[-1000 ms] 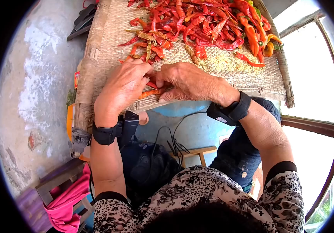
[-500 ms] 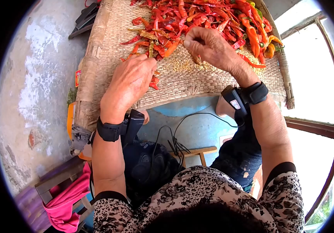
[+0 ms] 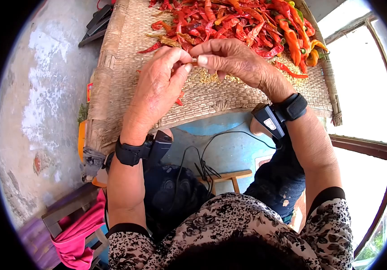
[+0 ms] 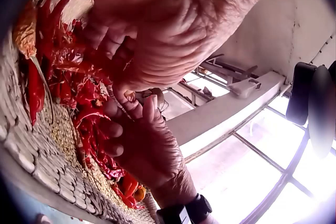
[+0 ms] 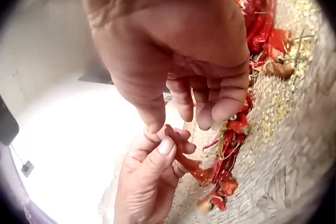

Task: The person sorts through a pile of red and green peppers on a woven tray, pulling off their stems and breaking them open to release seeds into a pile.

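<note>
My left hand (image 3: 162,81) pinches an orange-red chili pepper (image 5: 186,162) between thumb and fingers, and most of the pepper is hidden in the head view. Close against it is my right hand (image 3: 238,60), its fingertips right at the pepper's upper end. In the left wrist view the right thumb (image 4: 151,106) stands apart from the index finger, and the other fingers are loosely spread. Both hands hover over the woven mat (image 3: 202,96), just in front of a heap of red chili peppers (image 3: 229,22).
Pale seeds (image 3: 211,77) lie scattered on the mat near the right hand. Larger orange peppers (image 3: 292,40) rest at the mat's right side. A wooden stool (image 3: 229,176) and black cables (image 3: 204,168) are below the front edge. A window (image 3: 360,85) is at the right.
Both hands were together near the mat's front edge. The right hand then rose up and right, and has since come back left. The left hand has moved up and right with the pepper.
</note>
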Tool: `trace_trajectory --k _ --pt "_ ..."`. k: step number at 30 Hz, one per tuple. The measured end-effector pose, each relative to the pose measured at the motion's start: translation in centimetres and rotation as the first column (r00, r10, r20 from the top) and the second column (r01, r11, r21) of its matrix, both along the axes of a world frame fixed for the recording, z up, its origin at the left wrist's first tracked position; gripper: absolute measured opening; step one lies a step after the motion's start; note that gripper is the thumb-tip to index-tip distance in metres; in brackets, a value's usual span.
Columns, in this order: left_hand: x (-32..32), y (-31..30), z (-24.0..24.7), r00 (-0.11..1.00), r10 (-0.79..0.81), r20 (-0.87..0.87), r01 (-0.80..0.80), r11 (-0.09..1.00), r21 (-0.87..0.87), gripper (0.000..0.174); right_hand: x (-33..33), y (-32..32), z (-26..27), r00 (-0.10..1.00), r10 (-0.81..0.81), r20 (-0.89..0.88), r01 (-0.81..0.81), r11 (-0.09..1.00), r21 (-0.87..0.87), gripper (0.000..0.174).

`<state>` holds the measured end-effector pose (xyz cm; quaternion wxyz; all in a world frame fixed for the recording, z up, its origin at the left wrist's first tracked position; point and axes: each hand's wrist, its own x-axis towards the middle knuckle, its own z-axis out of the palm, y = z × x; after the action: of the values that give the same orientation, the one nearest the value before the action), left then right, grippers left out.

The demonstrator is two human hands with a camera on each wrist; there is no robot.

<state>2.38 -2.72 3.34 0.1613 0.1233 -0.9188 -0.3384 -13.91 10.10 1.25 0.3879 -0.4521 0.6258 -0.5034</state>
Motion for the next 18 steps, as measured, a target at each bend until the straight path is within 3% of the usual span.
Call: trace_trajectory --k 2,5,6,7,9,12,14,15,17,18 --pt "-0.3 -0.3 -0.8 0.985 -0.018 -0.172 0.039 0.992 0.12 0.009 1.0 -0.3 -0.6 0.991 0.126 -0.047 -0.126 0.992 0.009 0.043" --pt "-0.3 0.0 -0.9 0.989 0.014 -0.145 0.01 0.986 0.165 0.01 2.1 -0.7 -1.4 0.979 0.188 -0.082 -0.19 0.982 -0.023 0.037" --pt "-0.4 0.0 -0.9 0.989 0.017 -0.146 0.008 0.986 0.165 0.01 2.1 -1.0 -1.6 0.982 0.169 -0.086 -0.162 0.983 0.085 0.036" --pt "-0.4 -0.1 -1.1 0.991 -0.009 -0.135 0.037 0.978 0.206 0.01 2.2 -1.0 -1.7 0.981 0.174 -0.086 -0.166 0.982 0.085 0.036" --pt "-0.3 -0.1 -1.1 0.991 -0.03 -0.127 0.061 0.967 0.247 0.01 2.5 -0.8 -1.6 0.989 0.129 0.074 -0.129 0.992 0.0 0.035" --pt "0.0 -0.2 -0.6 0.993 0.009 -0.119 0.02 0.971 0.237 0.012 1.0 -0.5 -0.7 0.994 0.112 0.001 -0.112 0.994 0.014 0.033" --pt "0.5 -0.8 -0.5 0.999 0.015 -0.037 -0.022 0.977 -0.211 0.014 -0.6 -0.3 -0.5 0.998 -0.002 -0.06 0.001 1.0 -0.014 0.031" --pt "0.8 -1.2 -0.7 0.999 0.016 -0.038 -0.023 0.977 -0.21 0.014 -1.1 0.0 0.1 0.991 -0.132 -0.011 0.131 0.991 -0.035 0.03" --pt "1.3 -1.8 -1.3 1.0 -0.003 -0.002 0.001 0.852 -0.523 0.013 -3.3 0.1 -0.2 0.924 -0.279 0.262 0.335 0.921 -0.201 0.027" --pt "1.4 -1.8 -1.3 1.0 -0.003 -0.003 0.001 0.852 -0.524 0.013 -4.4 0.1 0.0 0.847 -0.259 0.464 0.409 0.874 -0.26 0.026"
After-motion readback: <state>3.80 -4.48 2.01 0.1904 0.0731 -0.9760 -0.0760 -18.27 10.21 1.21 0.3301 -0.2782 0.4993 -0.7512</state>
